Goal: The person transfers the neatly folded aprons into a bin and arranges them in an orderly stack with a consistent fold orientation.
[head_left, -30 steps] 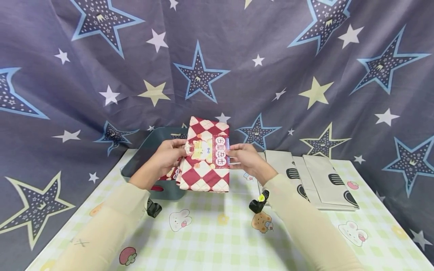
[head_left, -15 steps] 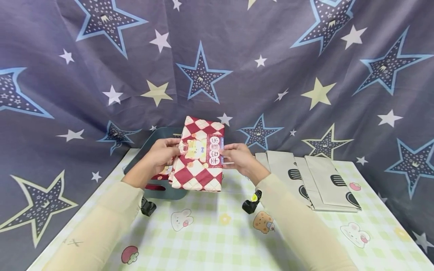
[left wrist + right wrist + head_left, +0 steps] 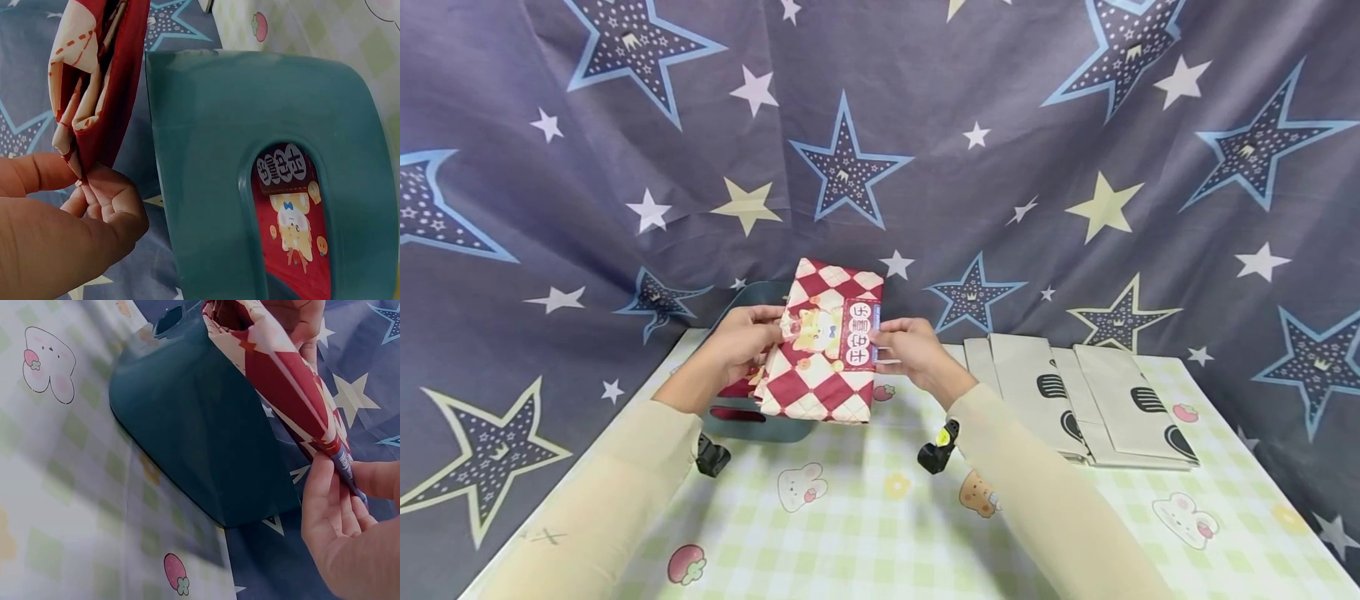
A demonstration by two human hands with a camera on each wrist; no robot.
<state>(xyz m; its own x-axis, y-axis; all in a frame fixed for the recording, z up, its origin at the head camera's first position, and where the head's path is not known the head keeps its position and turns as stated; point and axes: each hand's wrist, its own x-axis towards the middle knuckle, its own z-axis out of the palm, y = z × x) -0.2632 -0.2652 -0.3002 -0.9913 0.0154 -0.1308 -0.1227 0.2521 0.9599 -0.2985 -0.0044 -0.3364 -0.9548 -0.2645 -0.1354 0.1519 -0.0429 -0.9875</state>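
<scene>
A folded cloth (image 3: 820, 379) with red and cream diamonds, a cartoon animal and a lettered panel is held up between both hands. The left hand (image 3: 745, 346) pinches its left edge, and the right hand (image 3: 913, 350) pinches the opposite edge beside the lettering. Layers of the fold show in the left wrist view, above the left hand (image 3: 81, 225). Behind and below the cloth stands a teal plastic bin (image 3: 760, 428), partly hidden by the cloth and left hand. Through the slot in the bin's wall (image 3: 200, 119), a similar red printed cloth (image 3: 290, 231) is visible inside.
Folded off-white cloths (image 3: 1120, 400) with black prints lie side by side at the table's right rear. A green-checked tablecloth (image 3: 865, 508) with cartoon figures covers the table. A dark star-patterned curtain (image 3: 925, 208) hangs right behind it.
Both hands have carried the folded cloth leftward, so it covers more of the bin. Their pinch on its two edges stays the same.
</scene>
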